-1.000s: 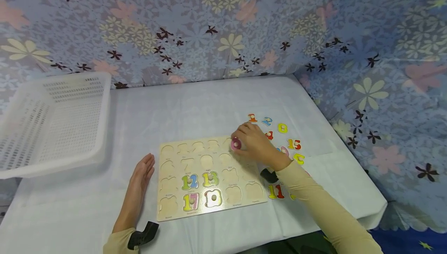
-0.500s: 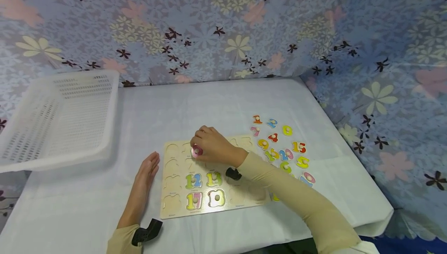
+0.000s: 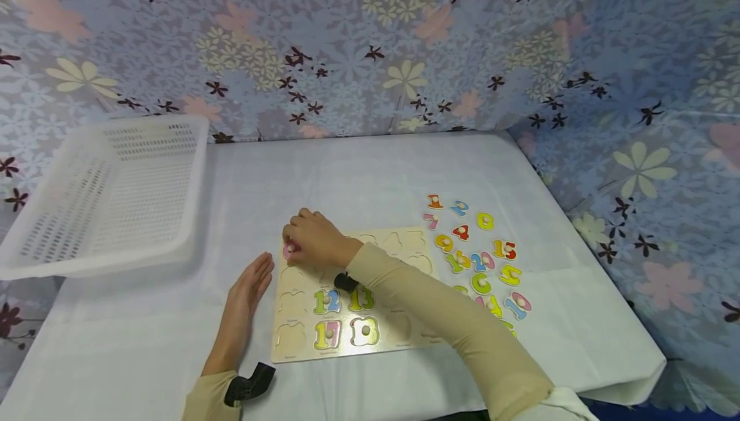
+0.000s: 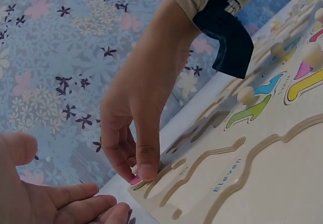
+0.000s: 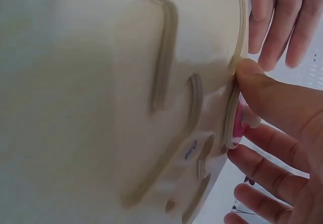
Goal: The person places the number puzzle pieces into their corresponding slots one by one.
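My right hand [image 3: 317,239] pinches a pink zero-shaped puzzle piece [image 3: 289,252] at the top left corner recess of the wooden number board [image 3: 347,350]. In the right wrist view, thumb and fingers hold the pink piece [image 5: 238,123] by its edges, its wooden knob facing outward and its rim right at the board. My left hand [image 3: 250,286] lies on the table beside the board's left edge, fingers straight and holding nothing. Set in the board are the 12 [image 3: 327,301], the 13 [image 3: 361,299], the 17 [image 3: 327,335] and a glare-covered yellow-edged piece [image 3: 365,331].
Several loose number pieces are scattered right of the board, among them a red 4 [image 3: 460,232], a 15 [image 3: 505,249] and a 10 [image 3: 517,305]. A white plastic basket [image 3: 193,215] stands at the left. Flowered cloth [image 3: 347,42] hangs behind the table.
My right hand has carried the pink zero leftward across the board's top row, from its right part to the top left corner. My left hand stays beside the board.
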`<control>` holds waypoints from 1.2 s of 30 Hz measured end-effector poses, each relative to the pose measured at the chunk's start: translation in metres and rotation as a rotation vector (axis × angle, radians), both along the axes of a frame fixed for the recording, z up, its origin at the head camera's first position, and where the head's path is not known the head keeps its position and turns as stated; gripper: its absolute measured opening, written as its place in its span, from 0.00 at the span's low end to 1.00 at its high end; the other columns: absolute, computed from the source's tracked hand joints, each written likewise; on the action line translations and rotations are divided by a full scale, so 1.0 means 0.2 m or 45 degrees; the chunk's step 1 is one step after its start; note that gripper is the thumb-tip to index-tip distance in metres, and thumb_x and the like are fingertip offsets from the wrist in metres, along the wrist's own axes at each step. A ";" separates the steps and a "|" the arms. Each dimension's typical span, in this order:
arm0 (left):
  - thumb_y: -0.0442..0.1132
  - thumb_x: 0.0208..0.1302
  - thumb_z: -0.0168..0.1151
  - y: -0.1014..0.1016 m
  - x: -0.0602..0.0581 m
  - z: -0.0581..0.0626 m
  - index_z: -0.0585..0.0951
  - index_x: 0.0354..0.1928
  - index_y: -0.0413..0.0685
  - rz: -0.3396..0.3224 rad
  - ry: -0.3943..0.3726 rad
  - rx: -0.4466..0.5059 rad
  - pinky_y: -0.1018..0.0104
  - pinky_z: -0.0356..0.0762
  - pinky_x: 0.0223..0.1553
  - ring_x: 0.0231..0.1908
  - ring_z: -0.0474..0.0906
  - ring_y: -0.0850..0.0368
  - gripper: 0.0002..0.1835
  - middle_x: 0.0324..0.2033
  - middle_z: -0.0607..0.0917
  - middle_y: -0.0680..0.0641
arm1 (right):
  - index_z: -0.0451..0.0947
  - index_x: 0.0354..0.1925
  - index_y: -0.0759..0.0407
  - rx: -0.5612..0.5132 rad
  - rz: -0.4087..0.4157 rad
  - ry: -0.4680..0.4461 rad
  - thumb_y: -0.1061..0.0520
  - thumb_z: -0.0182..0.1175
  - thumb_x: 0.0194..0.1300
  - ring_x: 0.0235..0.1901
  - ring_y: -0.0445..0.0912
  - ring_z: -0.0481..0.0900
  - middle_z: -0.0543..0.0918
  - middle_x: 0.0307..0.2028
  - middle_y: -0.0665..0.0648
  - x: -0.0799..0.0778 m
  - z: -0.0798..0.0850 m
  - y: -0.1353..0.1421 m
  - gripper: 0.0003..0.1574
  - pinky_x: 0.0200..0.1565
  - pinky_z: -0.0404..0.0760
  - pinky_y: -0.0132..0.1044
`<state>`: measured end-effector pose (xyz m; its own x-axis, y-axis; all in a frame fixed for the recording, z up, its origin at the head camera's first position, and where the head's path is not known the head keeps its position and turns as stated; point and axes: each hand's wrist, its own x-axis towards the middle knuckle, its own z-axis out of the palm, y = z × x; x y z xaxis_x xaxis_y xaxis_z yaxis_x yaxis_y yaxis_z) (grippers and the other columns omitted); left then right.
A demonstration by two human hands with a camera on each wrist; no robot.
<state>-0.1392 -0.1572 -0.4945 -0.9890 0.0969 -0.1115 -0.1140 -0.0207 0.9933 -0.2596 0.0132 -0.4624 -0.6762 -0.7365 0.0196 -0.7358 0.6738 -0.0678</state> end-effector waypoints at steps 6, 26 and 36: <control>0.59 0.77 0.30 0.00 -0.01 -0.01 0.54 0.74 0.39 -0.013 -0.006 0.086 0.72 0.62 0.64 0.70 0.57 0.53 0.36 0.72 0.59 0.43 | 0.80 0.47 0.46 0.000 -0.041 -0.059 0.36 0.66 0.58 0.49 0.44 0.69 0.79 0.43 0.47 -0.01 0.00 0.00 0.24 0.51 0.73 0.39; 0.49 0.78 0.41 0.03 -0.01 -0.04 0.67 0.68 0.38 0.069 -0.058 0.114 0.73 0.69 0.59 0.65 0.66 0.55 0.27 0.67 0.68 0.44 | 0.81 0.48 0.52 -0.298 -0.074 -0.117 0.52 0.68 0.61 0.52 0.46 0.69 0.81 0.46 0.49 0.20 0.13 0.36 0.17 0.52 0.72 0.39; 0.48 0.78 0.40 0.03 0.00 -0.05 0.66 0.68 0.35 0.071 -0.062 0.072 0.74 0.68 0.59 0.65 0.65 0.54 0.27 0.66 0.68 0.43 | 0.82 0.45 0.58 -0.535 -0.351 -0.034 0.60 0.70 0.56 0.52 0.51 0.70 0.80 0.45 0.53 0.45 0.14 0.92 0.16 0.55 0.72 0.49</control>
